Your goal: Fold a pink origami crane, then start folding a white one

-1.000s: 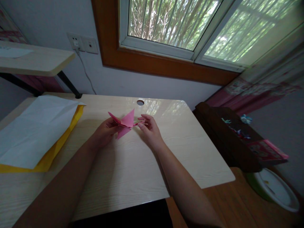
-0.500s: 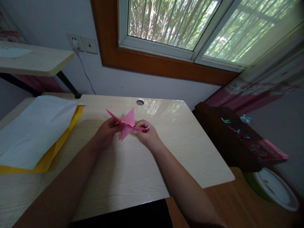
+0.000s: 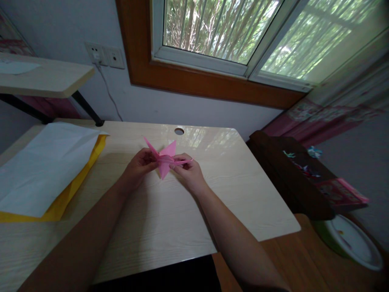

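Note:
A pink origami crane (image 3: pixel 166 159) is held between both hands above the pale wood-grain desk (image 3: pixel 170 219). Its two wings spread up and down, and a thin folded point sticks out at each side. My left hand (image 3: pixel 142 164) pinches it at the left, close to the base of the raised point. The fingers of my right hand (image 3: pixel 189 169) are closed on the point at the right. Parts of the fingers of both hands are hidden behind the paper.
White paper (image 3: pixel 48 166) over a yellow sheet (image 3: pixel 73 186) lies at the left, below a raised shelf (image 3: pixel 45 77). At the back edge is a round hole (image 3: pixel 179 131). A dark cabinet (image 3: pixel 291 182) with small folded papers and a white-rimmed basin (image 3: pixel 355 243) stand at the right.
The crane's middle and left point have shifted slightly right, and the left point now stands steeper. My left hand has moved a little right and up with it; my right hand has hardly moved.

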Tool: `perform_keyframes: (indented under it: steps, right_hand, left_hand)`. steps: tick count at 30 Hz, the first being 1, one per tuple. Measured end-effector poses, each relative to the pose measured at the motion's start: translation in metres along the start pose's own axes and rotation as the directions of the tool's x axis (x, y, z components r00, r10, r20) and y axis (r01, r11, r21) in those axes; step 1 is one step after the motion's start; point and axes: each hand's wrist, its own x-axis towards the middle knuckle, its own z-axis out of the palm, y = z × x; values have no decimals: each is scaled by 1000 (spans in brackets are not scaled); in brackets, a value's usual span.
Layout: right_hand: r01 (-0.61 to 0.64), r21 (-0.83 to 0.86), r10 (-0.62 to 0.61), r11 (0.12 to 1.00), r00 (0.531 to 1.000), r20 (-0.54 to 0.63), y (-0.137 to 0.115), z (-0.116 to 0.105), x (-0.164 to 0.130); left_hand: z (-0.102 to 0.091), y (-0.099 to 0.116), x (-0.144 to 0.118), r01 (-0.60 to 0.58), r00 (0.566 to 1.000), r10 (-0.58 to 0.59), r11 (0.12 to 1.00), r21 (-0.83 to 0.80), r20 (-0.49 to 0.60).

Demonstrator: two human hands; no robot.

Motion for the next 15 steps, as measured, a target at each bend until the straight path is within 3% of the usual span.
perform_keyframes:
  steps: [15]
  right_hand:
    - [46,-13,-46,999,999,-3,3,-3,2]
  left_hand:
    - [0,3,-3,-10,1000,7,990,138,26]
